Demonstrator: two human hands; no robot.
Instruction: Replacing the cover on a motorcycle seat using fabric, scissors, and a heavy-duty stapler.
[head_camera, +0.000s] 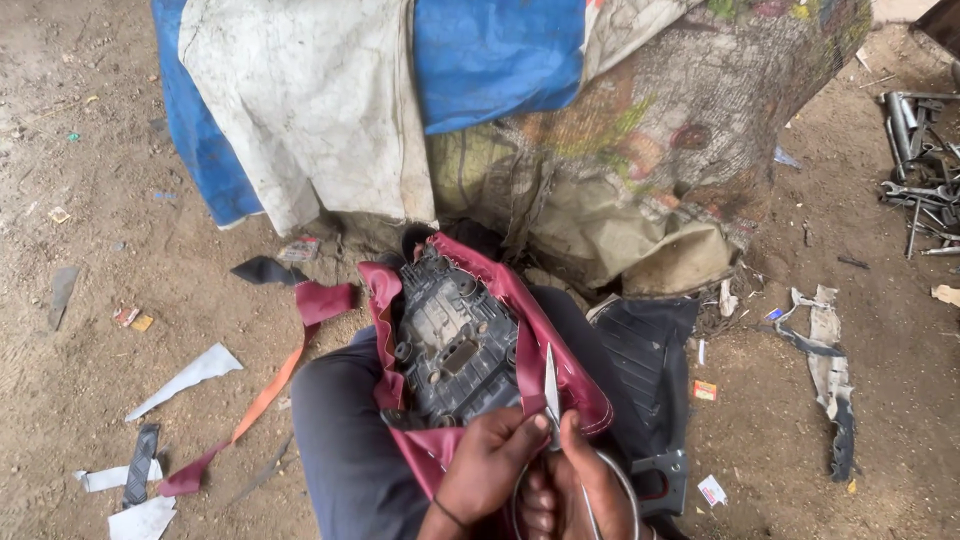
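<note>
**A:** What sits closest to the lens?

**B:** The 2 hands, pressed together low in the view. The left hand (490, 462) pinches the edge of a maroon seat cover (560, 375) between thumb and fingers. The right hand (578, 492) touches it from the right and is closed around the handles of a pair of scissors (553, 395), with metal loops curving below the knuckles.

**A:** Where do the blades point?

**B:** Straight up from the right hand, along the maroon edge. I cannot tell whether the blades are parted or shut; they read as 1 thin sliver.

**A:** And the cover itself?

**B:** It wraps a dark grey plastic seat base (450, 345), which lies underside up just above the hands, resting on the person's lap in dark trousers (345, 440). The maroon material folds over both rims of the base.

**A:** What lies around?

**B:** To the right of the hands, touching the leg, a black ribbed panel (650, 380). To the left, a maroon and orange strip (265, 395) trails across the dirt ground (90, 200) among white scraps (185, 378). Well above the hands, a heap draped in white, blue and patterned cloth (480, 110). Far right, a pile of metal tools (920, 170).
</note>
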